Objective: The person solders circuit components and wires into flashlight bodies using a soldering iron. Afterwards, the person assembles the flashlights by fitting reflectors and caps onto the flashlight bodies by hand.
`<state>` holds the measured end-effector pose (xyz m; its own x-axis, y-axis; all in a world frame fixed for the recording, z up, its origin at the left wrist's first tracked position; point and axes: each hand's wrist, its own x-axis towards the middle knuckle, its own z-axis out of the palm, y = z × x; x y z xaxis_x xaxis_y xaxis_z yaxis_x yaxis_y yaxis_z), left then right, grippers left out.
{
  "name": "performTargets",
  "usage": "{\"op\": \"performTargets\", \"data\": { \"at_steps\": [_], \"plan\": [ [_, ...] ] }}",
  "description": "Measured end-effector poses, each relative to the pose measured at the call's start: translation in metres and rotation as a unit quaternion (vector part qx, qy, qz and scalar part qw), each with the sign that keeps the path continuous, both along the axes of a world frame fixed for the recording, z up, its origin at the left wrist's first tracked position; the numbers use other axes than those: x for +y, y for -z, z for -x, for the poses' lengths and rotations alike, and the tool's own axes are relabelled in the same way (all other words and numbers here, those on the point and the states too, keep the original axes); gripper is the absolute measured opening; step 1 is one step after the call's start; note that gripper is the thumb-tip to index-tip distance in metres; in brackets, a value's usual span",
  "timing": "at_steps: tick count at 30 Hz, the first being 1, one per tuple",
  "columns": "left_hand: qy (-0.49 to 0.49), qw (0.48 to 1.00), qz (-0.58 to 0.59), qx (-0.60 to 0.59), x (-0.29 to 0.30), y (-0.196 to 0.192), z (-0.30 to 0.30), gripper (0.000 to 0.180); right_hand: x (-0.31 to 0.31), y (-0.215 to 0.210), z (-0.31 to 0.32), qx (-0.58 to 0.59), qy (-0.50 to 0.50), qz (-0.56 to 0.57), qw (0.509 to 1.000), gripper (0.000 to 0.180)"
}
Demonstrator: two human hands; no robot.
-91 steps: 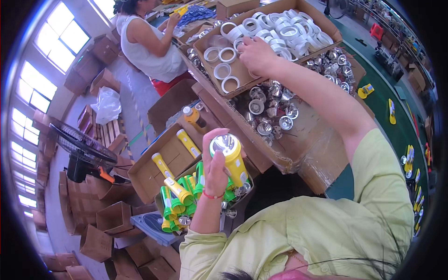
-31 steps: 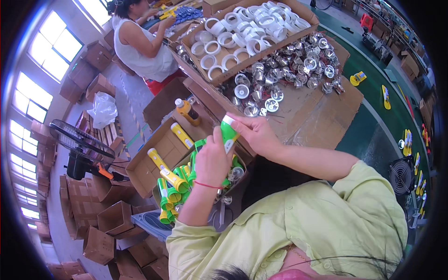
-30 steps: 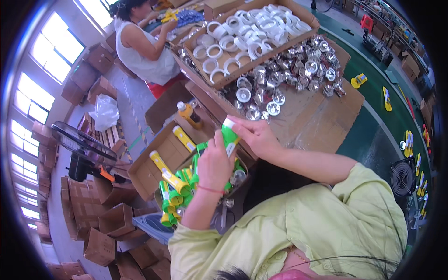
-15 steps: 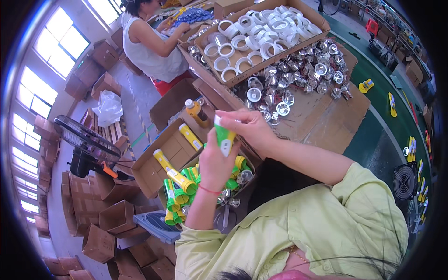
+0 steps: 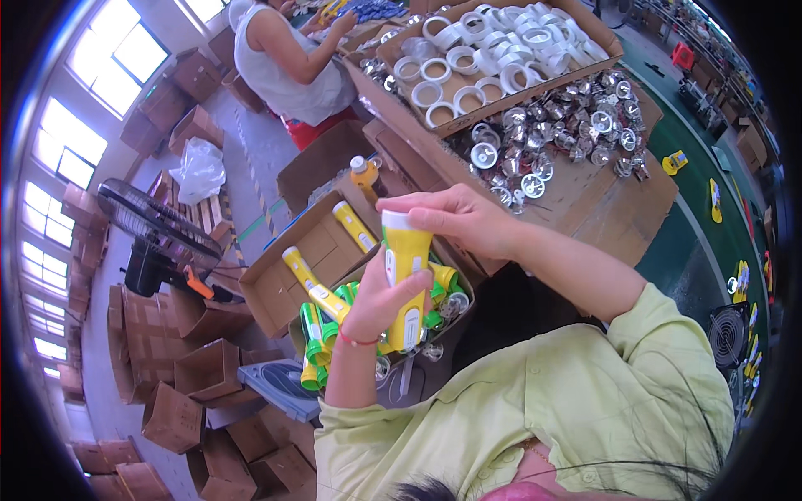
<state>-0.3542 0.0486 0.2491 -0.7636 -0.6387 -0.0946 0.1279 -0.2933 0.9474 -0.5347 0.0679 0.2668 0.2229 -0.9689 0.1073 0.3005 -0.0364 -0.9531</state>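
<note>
Grasping a yellow flashlight in the left hand, with thumb and fingers closed round the body. Holding it roughly upright before the pale green shirt, head end up. Laying the right hand over the white ring on that end, with thumb at the near side and fingers stretched straight across the top; cannot tell whether pinching it or merely resting on it. Counting hours from the flashlight, seeing a heap of green and yellow flashlights at eight o'clock, and a silvery lamp part close by at four. Looking farther, meeting a slim yellow flashlight in a brown carton between ten and eleven, then an amber bottle with a pale cap at eleven. Finding piled silvery reflectors between one and two, just beside a cardboard tray of loose white rings at one. Beyond, noticing a black fan at nine, yellow pieces on a green belt at two, a co-worker at eleven, and bright windows at ten.
</note>
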Motion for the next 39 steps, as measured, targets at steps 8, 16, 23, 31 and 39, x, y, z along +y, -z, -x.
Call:
{"op": "performTargets", "data": {
  "at_steps": [8,16,23,31,39],
  "plan": [
    [-0.177,0.959,0.162,-0.15,-0.009,0.04,0.015,0.033,-0.027,0.034,-0.024,0.058,0.092,-0.074,0.991,0.041],
    [-0.275,0.906,-0.047,-0.32,-0.19,0.18,-0.098,0.053,0.032,0.106,-0.016,0.129,0.048,-0.157,0.978,0.059],
    [-0.043,0.775,0.527,-0.346,-0.129,0.137,-0.064,0.076,0.058,0.116,0.004,0.157,0.011,-0.22,0.963,0.036],
    [0.249,0.569,0.731,-0.283,-0.057,0.123,-0.033,0.05,0.066,0.124,0.011,0.141,-0.053,-0.235,0.96,0.036],
    [0.078,0.84,0.436,-0.315,-0.014,0.04,-0.004,0.065,0.057,0.088,-0.008,-0.009,0.062,-0.129,0.99,0.072]
  ]
}}
